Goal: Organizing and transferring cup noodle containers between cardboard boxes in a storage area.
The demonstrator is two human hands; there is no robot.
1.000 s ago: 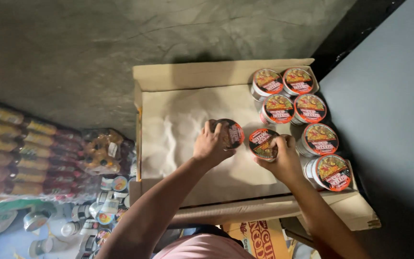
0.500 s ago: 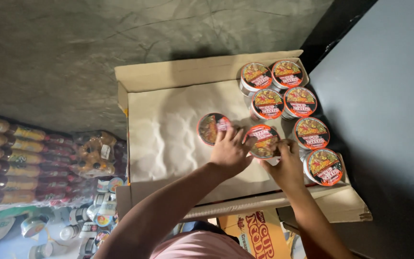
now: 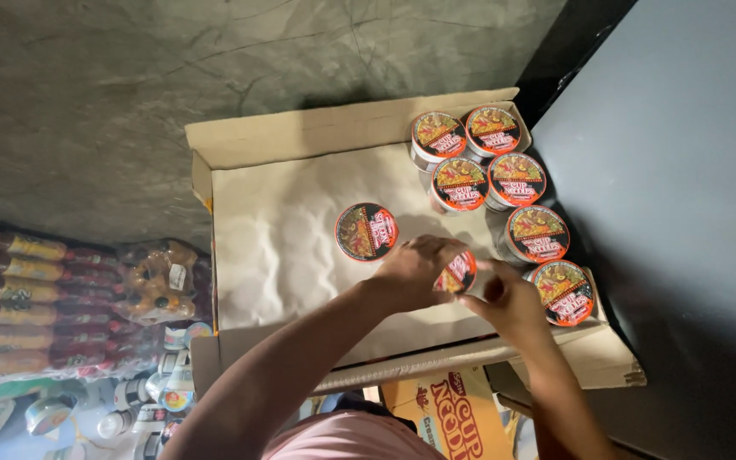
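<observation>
Gripping one noodle cup [image 3: 457, 273]: left hand [image 3: 415, 271]; right hand [image 3: 508, 302].

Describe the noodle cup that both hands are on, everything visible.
The cup is round with a dark lid rimmed in red-orange and printed with a food picture. It looks tilted, over the pale liner of the cardboard box. The left hand covers its left side, the right hand its right. Its body is hidden.

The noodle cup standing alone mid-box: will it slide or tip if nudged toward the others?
The lone cup probably slides: the box liner looks smooth, though rumpled. It may tip, being tall and likely light. Its lid seems fragile to pressing.
</observation>
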